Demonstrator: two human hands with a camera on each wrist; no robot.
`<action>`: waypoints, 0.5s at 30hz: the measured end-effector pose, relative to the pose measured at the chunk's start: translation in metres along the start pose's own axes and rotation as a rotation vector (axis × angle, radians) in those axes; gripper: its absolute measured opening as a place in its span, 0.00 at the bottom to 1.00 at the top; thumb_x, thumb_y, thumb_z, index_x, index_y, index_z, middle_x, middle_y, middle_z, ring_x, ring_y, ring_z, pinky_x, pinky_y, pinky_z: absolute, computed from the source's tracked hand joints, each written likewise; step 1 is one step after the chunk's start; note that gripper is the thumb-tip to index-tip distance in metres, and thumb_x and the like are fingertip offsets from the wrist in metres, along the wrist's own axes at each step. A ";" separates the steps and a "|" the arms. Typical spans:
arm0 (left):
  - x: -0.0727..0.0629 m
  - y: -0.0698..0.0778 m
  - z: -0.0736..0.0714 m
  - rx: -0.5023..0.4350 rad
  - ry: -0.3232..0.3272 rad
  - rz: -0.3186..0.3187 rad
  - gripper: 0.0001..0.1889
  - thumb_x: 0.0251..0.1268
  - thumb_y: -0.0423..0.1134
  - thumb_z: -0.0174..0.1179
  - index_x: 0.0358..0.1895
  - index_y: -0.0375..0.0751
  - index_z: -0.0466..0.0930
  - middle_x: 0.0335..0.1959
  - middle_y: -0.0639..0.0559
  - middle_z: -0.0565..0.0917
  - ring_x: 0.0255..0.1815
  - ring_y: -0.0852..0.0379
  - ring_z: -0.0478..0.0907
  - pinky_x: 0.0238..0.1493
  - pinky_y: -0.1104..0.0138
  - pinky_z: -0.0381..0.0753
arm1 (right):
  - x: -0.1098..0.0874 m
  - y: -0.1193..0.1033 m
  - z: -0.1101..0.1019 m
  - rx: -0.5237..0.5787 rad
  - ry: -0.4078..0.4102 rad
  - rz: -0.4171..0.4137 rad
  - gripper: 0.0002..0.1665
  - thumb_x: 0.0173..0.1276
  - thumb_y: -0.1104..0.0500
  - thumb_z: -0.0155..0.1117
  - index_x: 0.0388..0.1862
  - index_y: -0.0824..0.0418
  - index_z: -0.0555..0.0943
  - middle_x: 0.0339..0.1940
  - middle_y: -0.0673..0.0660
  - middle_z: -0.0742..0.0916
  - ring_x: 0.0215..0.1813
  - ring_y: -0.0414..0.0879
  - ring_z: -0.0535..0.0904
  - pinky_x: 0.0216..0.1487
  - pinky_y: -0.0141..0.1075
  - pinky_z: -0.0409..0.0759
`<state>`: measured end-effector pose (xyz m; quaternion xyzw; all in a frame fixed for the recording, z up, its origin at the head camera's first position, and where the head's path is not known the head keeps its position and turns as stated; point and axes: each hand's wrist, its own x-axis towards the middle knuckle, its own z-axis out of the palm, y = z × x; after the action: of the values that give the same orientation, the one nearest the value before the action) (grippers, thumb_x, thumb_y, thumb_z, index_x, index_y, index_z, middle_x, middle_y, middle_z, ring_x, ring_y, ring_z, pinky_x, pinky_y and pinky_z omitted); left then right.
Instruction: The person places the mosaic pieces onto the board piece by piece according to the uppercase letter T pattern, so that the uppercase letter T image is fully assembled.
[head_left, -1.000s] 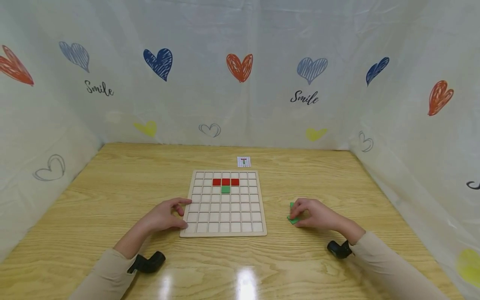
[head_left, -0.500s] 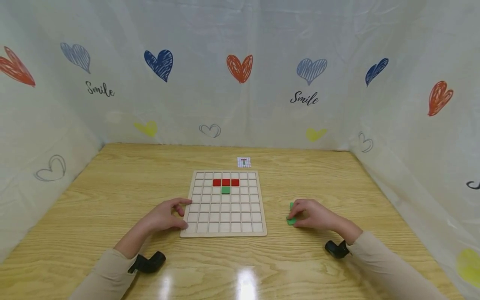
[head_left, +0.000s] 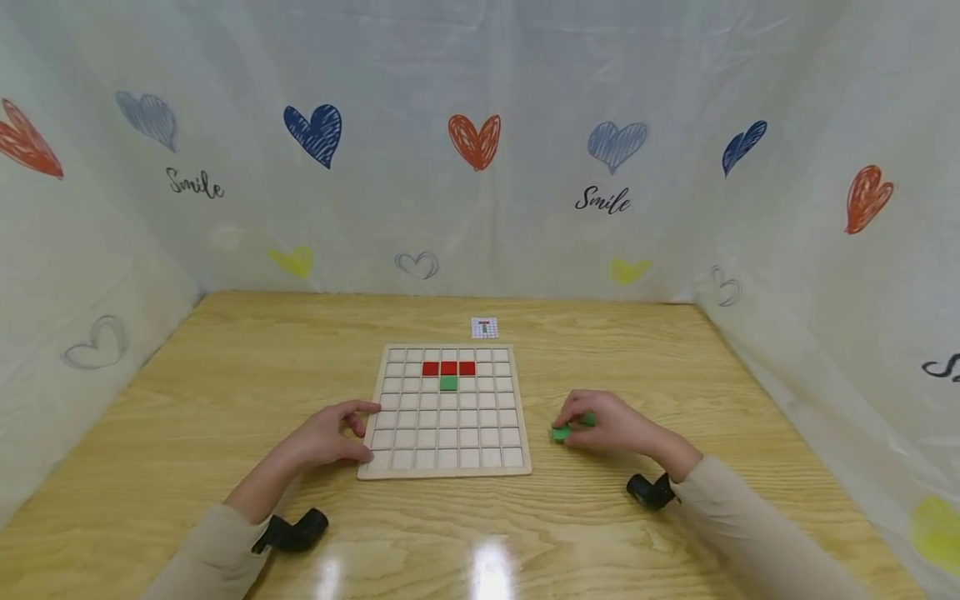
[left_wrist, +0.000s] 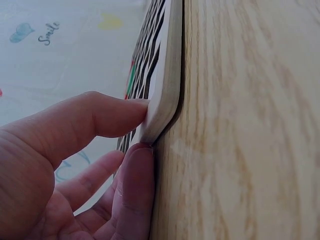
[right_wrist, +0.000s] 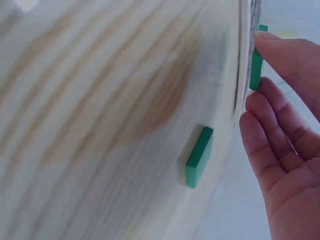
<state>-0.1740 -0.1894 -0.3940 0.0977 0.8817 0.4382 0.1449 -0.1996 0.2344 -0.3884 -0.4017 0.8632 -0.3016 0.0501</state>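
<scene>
Right hand (head_left: 603, 421) has slid nearer the board (head_left: 445, 476) in the last second, pinching one green tile (right_wrist: 257, 65) between thumb and fingers: that piece now seems picked out, off the board's right side. Left hand (head_left: 326, 433) still rests, unclenched, on the left edge. Head view half hides the second green tile (right_wrist: 199, 157) behind the fingers; right wrist view shows it lying on the table (head_left: 525, 533), untouched.

Pinched green tile (right_wrist: 256, 70) (partly hidden)
</scene>
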 end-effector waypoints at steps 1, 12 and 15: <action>0.000 0.000 0.000 0.003 0.002 -0.001 0.35 0.42 0.30 0.71 0.60 0.33 0.70 0.32 0.48 0.71 0.27 0.54 0.65 0.31 0.64 0.66 | 0.002 -0.001 0.000 0.003 0.002 -0.004 0.08 0.57 0.63 0.69 0.37 0.57 0.85 0.37 0.47 0.81 0.34 0.42 0.74 0.35 0.39 0.75; -0.001 0.000 0.000 -0.011 0.003 -0.003 0.35 0.42 0.30 0.70 0.61 0.33 0.70 0.32 0.47 0.71 0.25 0.54 0.65 0.30 0.64 0.65 | 0.018 -0.009 0.004 0.072 0.019 0.011 0.09 0.58 0.63 0.68 0.38 0.57 0.85 0.38 0.47 0.81 0.41 0.44 0.77 0.44 0.42 0.76; -0.002 0.000 0.000 -0.012 0.001 -0.003 0.35 0.43 0.30 0.70 0.61 0.33 0.69 0.33 0.47 0.71 0.25 0.55 0.65 0.29 0.65 0.66 | 0.024 -0.011 0.006 0.092 0.025 -0.012 0.09 0.58 0.64 0.68 0.38 0.59 0.85 0.38 0.48 0.81 0.42 0.44 0.77 0.46 0.43 0.76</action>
<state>-0.1722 -0.1906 -0.3936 0.0955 0.8793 0.4433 0.1456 -0.2060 0.2088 -0.3836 -0.4005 0.8465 -0.3463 0.0557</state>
